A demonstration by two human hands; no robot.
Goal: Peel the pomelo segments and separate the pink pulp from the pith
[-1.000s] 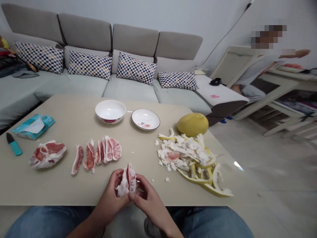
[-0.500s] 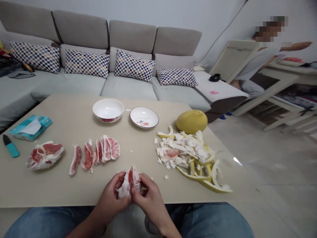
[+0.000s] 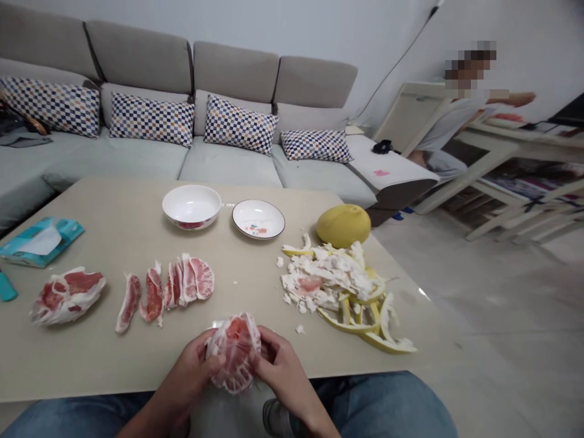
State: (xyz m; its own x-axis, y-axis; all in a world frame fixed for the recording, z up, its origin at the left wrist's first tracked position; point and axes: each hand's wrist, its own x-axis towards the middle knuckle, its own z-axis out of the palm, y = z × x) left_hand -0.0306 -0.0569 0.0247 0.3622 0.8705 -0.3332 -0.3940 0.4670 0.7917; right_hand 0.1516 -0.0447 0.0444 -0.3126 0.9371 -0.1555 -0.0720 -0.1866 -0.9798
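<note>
Both hands grip a chunk of peeled red pomelo (image 3: 235, 350) above the table's near edge, its red flesh facing up. My left hand (image 3: 198, 362) is closed on its left side, the thumb lying over the flesh. On its right side, my right hand (image 3: 280, 365) is closed with thumb and fingers. Beyond them lie several separated pomelo segments (image 3: 176, 286) in a row. A larger peeled pomelo piece (image 3: 68, 296) rests to their left. Right of my hands is a heap of white pith and yellow peel (image 3: 335, 280).
A white bowl (image 3: 191, 207) and a small plate (image 3: 258, 219) stand at the back of the table (image 3: 255, 274). A whole yellow pomelo (image 3: 344, 225) sits behind the peel. Far left are a tissue pack (image 3: 43, 242) and a turquoise knife handle (image 3: 6, 287). A person (image 3: 444, 131) sits beyond, right.
The pomelo chunk in my hands has been opened out and turned, so a broad red face now shows. The view has shifted slightly to the right.
</note>
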